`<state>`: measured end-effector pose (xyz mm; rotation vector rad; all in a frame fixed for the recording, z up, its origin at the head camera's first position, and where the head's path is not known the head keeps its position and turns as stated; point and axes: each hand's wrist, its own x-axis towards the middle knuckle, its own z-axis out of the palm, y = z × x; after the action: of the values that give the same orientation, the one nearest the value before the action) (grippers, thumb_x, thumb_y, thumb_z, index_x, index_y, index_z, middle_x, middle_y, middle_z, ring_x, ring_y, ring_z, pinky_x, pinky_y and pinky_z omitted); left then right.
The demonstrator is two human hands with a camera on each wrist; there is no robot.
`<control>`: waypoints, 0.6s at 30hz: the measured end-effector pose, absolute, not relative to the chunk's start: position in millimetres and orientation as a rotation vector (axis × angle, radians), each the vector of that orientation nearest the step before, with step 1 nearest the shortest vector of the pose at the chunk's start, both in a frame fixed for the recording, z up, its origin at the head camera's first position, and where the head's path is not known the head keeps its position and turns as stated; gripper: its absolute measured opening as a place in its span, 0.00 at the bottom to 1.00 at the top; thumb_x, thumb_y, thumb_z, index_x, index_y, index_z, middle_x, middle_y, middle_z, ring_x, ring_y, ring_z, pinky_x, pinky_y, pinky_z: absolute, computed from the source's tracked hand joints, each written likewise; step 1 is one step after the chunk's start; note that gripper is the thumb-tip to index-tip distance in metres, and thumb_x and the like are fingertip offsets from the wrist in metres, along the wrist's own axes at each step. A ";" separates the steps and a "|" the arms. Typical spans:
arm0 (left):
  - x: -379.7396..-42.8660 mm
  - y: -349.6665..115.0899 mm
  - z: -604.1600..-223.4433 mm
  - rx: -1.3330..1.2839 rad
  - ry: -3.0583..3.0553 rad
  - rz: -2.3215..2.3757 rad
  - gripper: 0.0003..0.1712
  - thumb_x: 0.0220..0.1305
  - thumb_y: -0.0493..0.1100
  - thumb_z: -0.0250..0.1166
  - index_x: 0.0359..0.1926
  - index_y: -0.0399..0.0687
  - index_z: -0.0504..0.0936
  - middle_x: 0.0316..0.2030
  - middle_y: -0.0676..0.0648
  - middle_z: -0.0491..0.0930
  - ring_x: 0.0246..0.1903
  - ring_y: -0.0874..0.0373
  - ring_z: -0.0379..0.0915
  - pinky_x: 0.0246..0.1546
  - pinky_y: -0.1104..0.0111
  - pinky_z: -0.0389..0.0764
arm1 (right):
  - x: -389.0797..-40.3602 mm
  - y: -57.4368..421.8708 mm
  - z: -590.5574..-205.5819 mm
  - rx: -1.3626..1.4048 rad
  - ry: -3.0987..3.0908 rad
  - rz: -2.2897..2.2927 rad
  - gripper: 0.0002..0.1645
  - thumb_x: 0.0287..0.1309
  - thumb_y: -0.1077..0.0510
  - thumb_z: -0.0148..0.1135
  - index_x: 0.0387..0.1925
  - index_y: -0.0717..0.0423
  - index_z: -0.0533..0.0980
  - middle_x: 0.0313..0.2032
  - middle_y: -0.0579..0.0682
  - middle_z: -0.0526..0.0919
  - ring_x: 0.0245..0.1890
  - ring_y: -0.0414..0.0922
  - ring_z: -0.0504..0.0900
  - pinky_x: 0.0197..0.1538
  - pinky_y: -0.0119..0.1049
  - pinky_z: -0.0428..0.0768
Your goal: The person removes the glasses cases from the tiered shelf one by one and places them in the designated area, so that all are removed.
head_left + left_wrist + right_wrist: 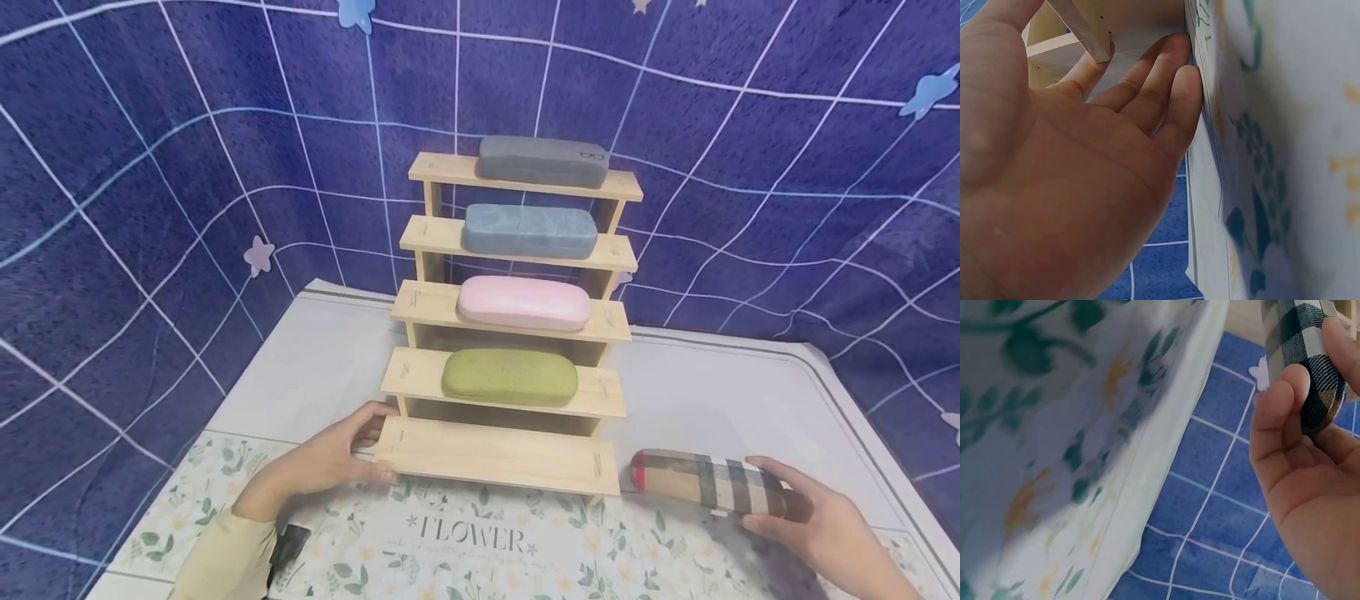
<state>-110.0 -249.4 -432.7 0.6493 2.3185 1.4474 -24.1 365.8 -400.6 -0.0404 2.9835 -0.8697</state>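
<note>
Deep-blue cloth (pixel 225 67), lined with a pale grid and dotted with stars (pixel 930 93), stands behind and around a whitish surface (pixel 277 358), whose near part bears a leaf-and-blossom pattern (pixel 637 575) and the word FLOWER. At the left end of the wooden stand (pixel 611 322), the left grip (pixel 326 458) reaches in from a cream sleeve (pixel 228 557), the thumb at the front corner of the lowest board (pixel 495 454) and the fingers bent behind it, so that the board's end sits in a loose, fairly wide hold. From the left wrist one sees what the head view hides: the palm side, the index finger passing behind the board's edge, and the other three fingers gently bent and side by side. Right of the stand, the right grip (pixel 832 521) is closed about the far end of the plaid case (pixel 701 482), whose red-banded end points toward the lowest board, just beside it; whether the case rests on the surface or hangs slightly above it I cannot tell. Only the right wrist view shows the curled fingertips and thumb pressing opposite sides of its rounded, black-checked end. Going up, the higher boards carry a green case (pixel 510 377), a pink case (pixel 523 302), a blue case (pixel 530 231) and a grey case (pixel 542 161).
</note>
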 end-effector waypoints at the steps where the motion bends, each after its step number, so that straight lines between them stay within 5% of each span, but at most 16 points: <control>1: -110.1 -249.5 -433.1 0.653 2.314 1.450 0.45 0.55 0.45 0.78 0.68 0.48 0.64 0.60 0.46 0.76 0.62 0.43 0.70 0.66 0.41 0.65 | -23.5 367.3 -402.1 -0.041 2.984 -0.845 0.50 0.51 0.45 0.78 0.70 0.61 0.67 0.61 0.77 0.70 0.57 0.75 0.72 0.51 0.70 0.73; 6: -109.6 -249.1 -433.3 0.648 2.315 1.449 0.44 0.55 0.44 0.78 0.68 0.48 0.64 0.59 0.46 0.77 0.61 0.43 0.71 0.65 0.42 0.66 | -22.2 372.7 -408.9 -0.027 2.914 -0.757 0.52 0.53 0.42 0.76 0.71 0.63 0.64 0.62 0.79 0.67 0.58 0.83 0.62 0.47 0.79 0.68; 13: -109.3 -249.4 -433.5 0.655 2.326 1.440 0.44 0.55 0.45 0.78 0.68 0.47 0.64 0.59 0.45 0.77 0.61 0.44 0.72 0.65 0.42 0.67 | -21.6 377.6 -418.4 -0.084 2.871 -0.748 0.53 0.50 0.44 0.76 0.70 0.65 0.65 0.62 0.77 0.70 0.58 0.82 0.64 0.47 0.80 0.67; 16: -109.6 -249.6 -433.3 0.648 2.324 1.444 0.45 0.54 0.45 0.79 0.68 0.49 0.64 0.59 0.46 0.77 0.61 0.44 0.71 0.65 0.43 0.67 | -21.4 378.8 -422.6 -0.136 2.888 -0.743 0.52 0.48 0.46 0.78 0.69 0.65 0.66 0.53 0.71 0.79 0.48 0.69 0.79 0.47 0.67 0.79; 18: -109.7 -249.6 -432.9 0.652 2.325 1.442 0.45 0.54 0.45 0.79 0.68 0.49 0.64 0.59 0.46 0.77 0.61 0.44 0.71 0.65 0.44 0.67 | -19.9 379.0 -425.8 -0.175 2.910 -0.751 0.51 0.46 0.48 0.79 0.67 0.65 0.67 0.45 0.62 0.83 0.40 0.52 0.83 0.42 0.51 0.84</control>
<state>-109.7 -249.6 -432.9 0.6517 2.3247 1.4425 -19.9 379.0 -425.8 -0.1748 2.9105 -0.7506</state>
